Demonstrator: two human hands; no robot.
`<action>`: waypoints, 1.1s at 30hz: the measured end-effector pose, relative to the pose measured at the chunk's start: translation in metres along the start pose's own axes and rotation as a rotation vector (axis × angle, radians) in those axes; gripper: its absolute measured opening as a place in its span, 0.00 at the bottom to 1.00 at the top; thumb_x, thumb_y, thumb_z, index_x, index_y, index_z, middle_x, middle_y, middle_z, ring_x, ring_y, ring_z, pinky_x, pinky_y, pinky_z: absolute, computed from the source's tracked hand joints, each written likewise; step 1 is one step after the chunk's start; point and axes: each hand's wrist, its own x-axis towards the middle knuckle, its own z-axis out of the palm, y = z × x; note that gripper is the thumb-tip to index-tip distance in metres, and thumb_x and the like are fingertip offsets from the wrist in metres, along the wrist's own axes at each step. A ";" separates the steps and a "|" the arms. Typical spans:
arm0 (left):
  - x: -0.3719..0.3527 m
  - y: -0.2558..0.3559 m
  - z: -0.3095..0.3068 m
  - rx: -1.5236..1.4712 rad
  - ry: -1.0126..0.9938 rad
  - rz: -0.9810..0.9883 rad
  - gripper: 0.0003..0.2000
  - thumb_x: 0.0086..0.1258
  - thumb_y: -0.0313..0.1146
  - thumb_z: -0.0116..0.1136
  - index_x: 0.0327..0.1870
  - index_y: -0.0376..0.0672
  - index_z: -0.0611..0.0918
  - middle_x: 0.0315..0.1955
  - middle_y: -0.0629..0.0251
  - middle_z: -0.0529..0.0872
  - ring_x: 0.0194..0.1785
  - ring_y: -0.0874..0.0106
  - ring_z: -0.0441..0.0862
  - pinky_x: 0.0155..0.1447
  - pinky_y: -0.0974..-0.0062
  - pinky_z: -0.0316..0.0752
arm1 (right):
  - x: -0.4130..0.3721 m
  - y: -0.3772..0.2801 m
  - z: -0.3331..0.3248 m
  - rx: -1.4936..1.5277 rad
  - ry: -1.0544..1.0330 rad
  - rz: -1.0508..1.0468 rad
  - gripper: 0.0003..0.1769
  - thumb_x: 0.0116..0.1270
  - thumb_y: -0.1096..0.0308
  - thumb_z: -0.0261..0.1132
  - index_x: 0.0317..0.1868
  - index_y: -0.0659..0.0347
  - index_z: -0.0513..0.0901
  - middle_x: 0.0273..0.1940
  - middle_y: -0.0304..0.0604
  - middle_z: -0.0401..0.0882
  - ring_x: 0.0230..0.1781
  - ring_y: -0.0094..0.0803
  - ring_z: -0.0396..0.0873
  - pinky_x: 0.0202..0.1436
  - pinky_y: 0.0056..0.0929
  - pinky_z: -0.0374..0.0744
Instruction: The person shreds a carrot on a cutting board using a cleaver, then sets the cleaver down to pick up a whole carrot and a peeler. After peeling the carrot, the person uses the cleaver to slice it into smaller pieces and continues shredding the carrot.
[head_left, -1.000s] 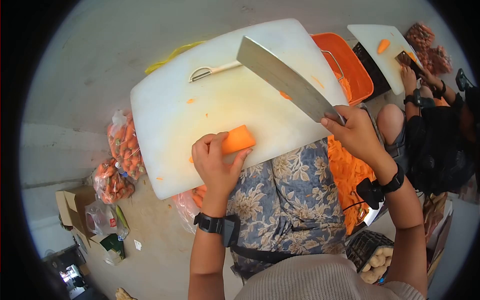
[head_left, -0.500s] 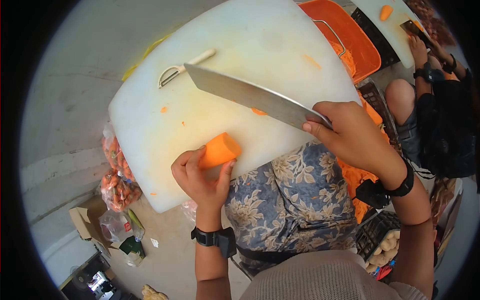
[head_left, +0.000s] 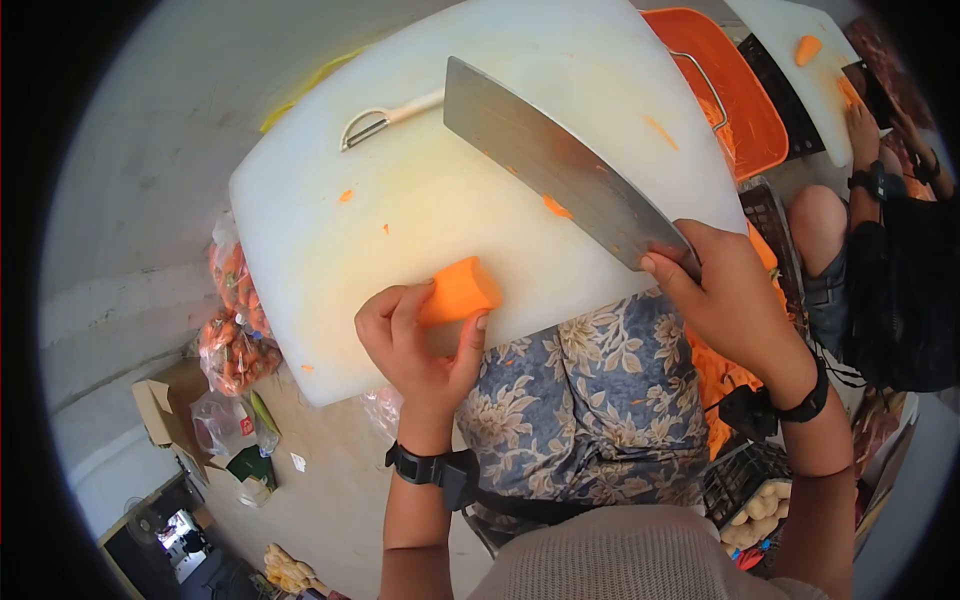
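My left hand (head_left: 415, 335) grips a thick peeled carrot piece (head_left: 462, 291) between thumb and fingers, on the near part of a white cutting board (head_left: 330, 260). In my right hand (head_left: 715, 280) is a cleaver (head_left: 560, 165), held at the heel end with its broad blade pointing up and left over the board. Bits of carrot (head_left: 556, 207) show at the blade's lower edge. A white peeler (head_left: 390, 119) lies behind the blade's tip, its handle end hidden by the blade.
An orange tub (head_left: 765, 120) with carrot shreds stands at the board's far right. Bagged carrots (head_left: 235, 350) lie on the left by a cardboard box (head_left: 160, 415). On the right, a co-worker's hand (head_left: 862, 135) is at another cutting board (head_left: 800, 75). A black crate (head_left: 735, 485) holds potato-like vegetables.
The cleaver has turned so more of its flat face shows, its tip farther up and right. The whole view has shifted slightly. My left hand keeps its hold on the carrot piece.
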 end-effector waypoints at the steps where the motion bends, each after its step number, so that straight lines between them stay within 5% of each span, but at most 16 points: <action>1: 0.002 0.005 0.000 0.027 0.020 0.023 0.23 0.60 0.35 0.72 0.54 0.39 0.77 0.47 0.58 0.73 0.52 0.62 0.74 0.55 0.68 0.73 | -0.002 -0.003 -0.001 -0.006 0.002 -0.011 0.15 0.67 0.62 0.65 0.32 0.67 0.79 0.24 0.58 0.78 0.27 0.56 0.79 0.32 0.45 0.76; 10: 0.023 0.066 0.015 -0.020 0.156 0.062 0.16 0.59 0.32 0.71 0.47 0.41 0.82 0.39 0.63 0.82 0.44 0.63 0.77 0.50 0.65 0.67 | -0.057 -0.029 0.003 -0.052 0.139 -0.217 0.09 0.65 0.67 0.67 0.39 0.64 0.81 0.26 0.52 0.80 0.25 0.48 0.81 0.30 0.40 0.77; 19: 0.016 0.117 0.011 -0.192 0.194 0.177 0.16 0.49 0.28 0.67 0.42 0.40 0.83 0.36 0.62 0.83 0.41 0.61 0.78 0.47 0.62 0.65 | -0.127 -0.019 -0.010 -0.118 0.259 -0.311 0.20 0.53 0.77 0.67 0.48 0.63 0.78 0.32 0.47 0.83 0.31 0.45 0.83 0.35 0.38 0.80; 22: 0.010 0.133 0.013 -0.171 0.107 0.173 0.17 0.51 0.30 0.65 0.45 0.41 0.85 0.43 0.57 0.83 0.48 0.53 0.77 0.55 0.60 0.68 | -0.144 -0.010 -0.016 -0.204 0.312 -0.282 0.21 0.52 0.77 0.68 0.49 0.63 0.78 0.32 0.47 0.83 0.32 0.46 0.83 0.36 0.38 0.80; 28: 0.004 0.156 0.041 -0.347 0.049 0.252 0.15 0.52 0.28 0.63 0.43 0.38 0.83 0.37 0.58 0.83 0.41 0.55 0.78 0.47 0.58 0.68 | -0.181 0.006 -0.026 -0.196 0.362 -0.197 0.21 0.50 0.76 0.69 0.48 0.63 0.80 0.32 0.49 0.83 0.32 0.45 0.83 0.36 0.37 0.80; 30: -0.007 0.162 0.056 -0.356 -0.243 0.252 0.15 0.55 0.28 0.61 0.45 0.37 0.83 0.38 0.52 0.83 0.43 0.49 0.78 0.48 0.52 0.69 | -0.189 0.008 -0.031 -0.308 0.497 -0.218 0.22 0.48 0.75 0.70 0.47 0.63 0.81 0.31 0.48 0.82 0.30 0.45 0.83 0.34 0.37 0.79; 33: -0.023 0.164 0.059 -0.414 -0.312 0.267 0.14 0.57 0.29 0.61 0.44 0.38 0.83 0.40 0.47 0.82 0.44 0.46 0.78 0.49 0.49 0.70 | -0.197 0.008 -0.039 -0.472 0.601 -0.238 0.23 0.46 0.75 0.71 0.47 0.63 0.82 0.30 0.48 0.82 0.28 0.44 0.82 0.33 0.36 0.78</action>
